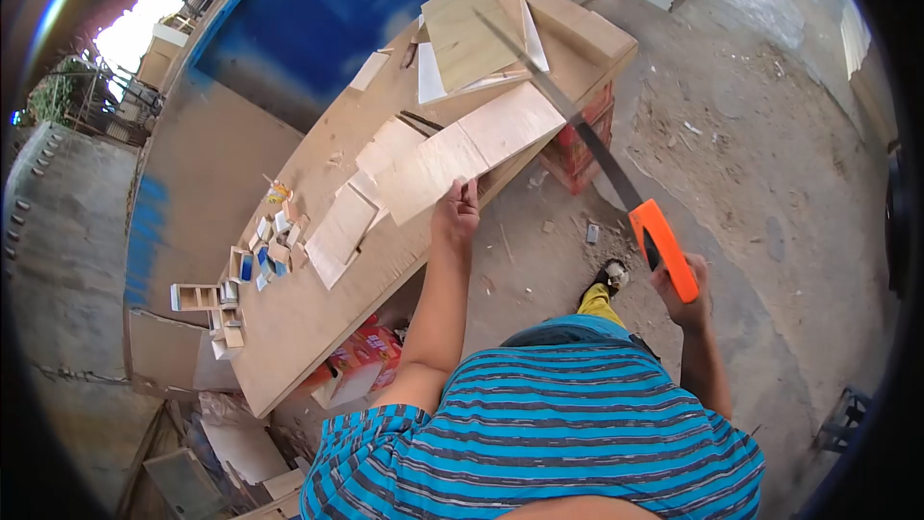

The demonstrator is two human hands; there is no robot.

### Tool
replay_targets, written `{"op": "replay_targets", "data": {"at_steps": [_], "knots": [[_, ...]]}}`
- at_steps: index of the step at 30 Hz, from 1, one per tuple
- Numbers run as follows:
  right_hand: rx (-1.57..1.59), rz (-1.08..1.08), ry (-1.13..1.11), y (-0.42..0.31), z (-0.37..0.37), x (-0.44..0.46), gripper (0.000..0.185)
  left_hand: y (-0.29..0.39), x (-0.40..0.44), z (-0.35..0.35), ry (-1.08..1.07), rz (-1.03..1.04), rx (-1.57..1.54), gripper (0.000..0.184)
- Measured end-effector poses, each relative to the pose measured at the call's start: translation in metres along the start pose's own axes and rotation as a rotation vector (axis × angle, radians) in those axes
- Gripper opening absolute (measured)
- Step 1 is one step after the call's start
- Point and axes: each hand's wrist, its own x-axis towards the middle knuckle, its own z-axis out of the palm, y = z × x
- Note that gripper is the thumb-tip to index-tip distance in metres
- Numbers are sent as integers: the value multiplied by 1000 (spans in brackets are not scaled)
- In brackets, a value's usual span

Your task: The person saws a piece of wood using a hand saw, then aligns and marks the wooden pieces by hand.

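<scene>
My right hand [685,294] is wrapped round the orange handle of a handsaw [608,162]. The saw's long blade points up and left, passing by the far right end of a pale plywood board [481,144]; whether it touches the wood I cannot tell. My left hand [458,209] pinches the near edge of that board, which has a thin line across it. More thin wood pieces [339,231] lie under and beside the board on the workbench [289,337].
Small wooden boxes and blocks [274,246] cluster on the bench's left end. Stacked sheets [472,34] lie at its far end. A red crate [584,144] stands beneath. A blue-painted panel [318,19] leans behind. Debris litters the concrete floor [751,154].
</scene>
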Motion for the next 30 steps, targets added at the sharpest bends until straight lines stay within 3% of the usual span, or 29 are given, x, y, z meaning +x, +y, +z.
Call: {"op": "replay_targets", "data": {"at_steps": [2, 5, 6, 9, 10, 11, 13, 15, 16, 19, 30], "knots": [[-63, -40, -1, -3, 1, 0, 19, -11, -11, 2, 7, -108, -77, 47], [-148, -107, -87, 11, 25, -4, 20, 12, -60, 16, -87, -283, 254, 33], [-80, -23, -138, 6, 28, -5, 21, 7, -63, 8, -123, -351, 363, 30], [-41, -4, -191, 13, 42, -10, 20, 30, -95, 34, -158, -241, 801, 26], [-42, 12, -218, 9, 46, -10, 19, 24, -75, 21, -180, -17, 876, 21], [-40, 17, -234, 8, 49, -10, 19, 16, -31, -14, -232, 318, 1224, 23], [-40, 11, -265, 8, 55, -8, 19, 35, -40, 41, -188, 646, 1682, 34], [-70, 40, -307, 14, 65, -10, 19, 20, -15, 49, -110, 1016, 2023, 45], [-59, 50, -313, 15, 70, -9, 19, 17, -7, 47, -168, 770, 2045, 54], [-21, 36, -323, 18, 81, -10, 19, 6, 3, 39, -118, 832, 2201, 56], [-56, -67, -382, 1, 89, -17, 18, -2, 0, 52, -102, 710, 2209, 62]]}}
